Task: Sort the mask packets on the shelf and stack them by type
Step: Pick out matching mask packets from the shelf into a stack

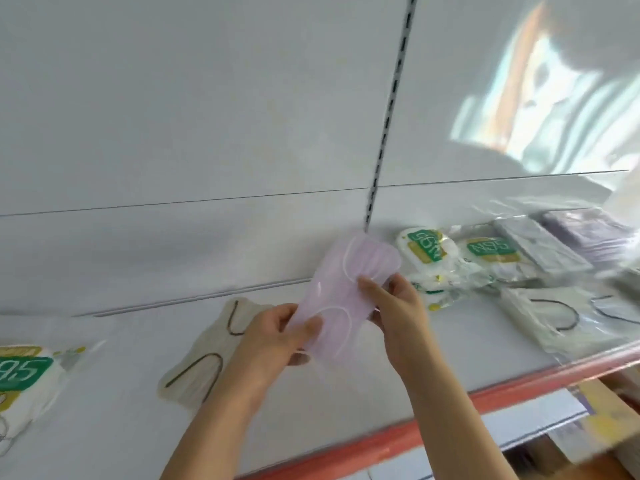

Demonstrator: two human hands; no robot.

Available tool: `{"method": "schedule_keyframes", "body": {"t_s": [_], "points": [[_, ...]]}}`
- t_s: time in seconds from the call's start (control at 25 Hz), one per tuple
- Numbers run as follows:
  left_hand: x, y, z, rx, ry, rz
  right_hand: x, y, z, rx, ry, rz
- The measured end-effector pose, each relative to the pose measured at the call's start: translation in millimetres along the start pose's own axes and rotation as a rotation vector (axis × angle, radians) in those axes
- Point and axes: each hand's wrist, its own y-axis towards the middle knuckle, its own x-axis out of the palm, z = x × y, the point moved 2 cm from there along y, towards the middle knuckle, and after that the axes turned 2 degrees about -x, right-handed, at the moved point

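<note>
A pale pink mask packet (341, 292) is held up above the white shelf (121, 393). My left hand (273, 341) pinches its lower end, and my right hand (394, 306) pinches its right edge. Beneath my left hand lies a beige mask packet (204, 362) with dark ear loops. N95 packets with green labels (426, 251) lie to the right, and another N95 packet (24, 375) sits at the far left. Grey and purple packets (571, 237) are stacked at the right end, with beige ones (540, 320) in front of them.
The shelf has a red front edge (450, 424) and a white back panel with a slotted upright (391, 109). A lower shelf with boxes (602, 417) shows at the bottom right. A bright reflection glares at the upper right.
</note>
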Motion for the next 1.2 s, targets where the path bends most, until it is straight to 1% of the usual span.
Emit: {"method": "schedule_keyframes", "body": {"t_s": [0.04, 0.12, 0.24, 0.32, 0.4, 0.48, 0.56, 0.64, 0.72, 0.8, 0.84, 0.88, 0.92, 0.96, 1.0, 1.08, 1.12, 1.16, 1.2], "points": [[20.4, 6.2, 6.4, 0.035, 0.036, -0.001, -23.6, 3.4, -14.1, -0.037, -0.018, 0.045], [49.9, 16.6, 19.9, 0.108, 0.074, 0.043, -62.3, 9.2, -40.2, -0.081, -0.11, 0.068], [115.4, 33.5, 45.6, 0.183, 0.067, -0.009, -142.2, 28.9, -85.8, -0.156, -0.275, 0.136], [159.8, 50.4, 59.7, 0.232, 0.041, -0.023, -204.6, 58.4, -116.9, -0.188, -0.284, 0.239], [199.0, 65.9, 73.4, 0.304, 0.031, 0.007, -274.1, 97.3, -150.5, -0.184, -0.248, 0.36], [221.7, 76.7, 79.5, 0.391, 0.047, 0.076, -345.4, 141.2, -176.0, -0.161, -0.224, 0.477], [237.3, 89.1, 81.5, 0.443, 0.058, 0.169, -419.8, 191.4, -188.9, -0.114, -0.259, 0.614], [246.3, 99.3, 78.4, 0.465, 0.053, 0.242, -477.3, 240.5, -182.9, -0.002, -0.367, 0.721], [250.6, 107.5, 74.1, 0.465, 0.074, 0.294, -503.6, 277.0, -170.0, 0.147, -0.622, 0.732], [244.2, 112.4, 70.1, 0.468, 0.085, 0.353, -501.9, 291.1, -164.3, 0.283, -0.99, 0.69], [233.1, 114.7, 66.9, 0.477, 0.078, 0.385, -494.8, 295.5, -162.5, 0.318, -1.162, 0.688], [217.3, 115.0, 61.2, 0.477, 0.079, 0.412, -483.3, 295.9, -161.4, 0.316, -1.253, 0.7], [199.6, 112.7, 54.7, 0.454, 0.114, 0.454, -462.4, 291.2, -164.7, 0.261, -1.267, 0.726], [178.0, 107.8, 44.9, 0.416, 0.178, 0.519, -438.1, 289.1, -165.7, 0.138, -1.262, 0.73], [153.6, 100.4, 33.4, 0.368, 0.273, 0.612, -402.6, 282.0, -166.7, -0.017, -1.266, 0.683], [104.6, 79.1, 9.5, 0.2, 0.565, 0.793, -319.5, 255.3, -159.6, -0.381, -1.165, 0.507], [84.5, 70.0, -3.0, 0.074, 0.734, 0.865, -279.3, 233.3, -155.2, -0.545, -1.063, 0.403], [61.1, 52.6, -14.6, -0.109, 0.89, 0.921, -231.4, 206.5, -146.2, -0.68, -0.941, 0.283], [41.7, 36.6, -23.8, -0.297, 0.991, 0.932, -187.7, 175.2, -136.5, -0.765, -0.844, 0.169]]}}
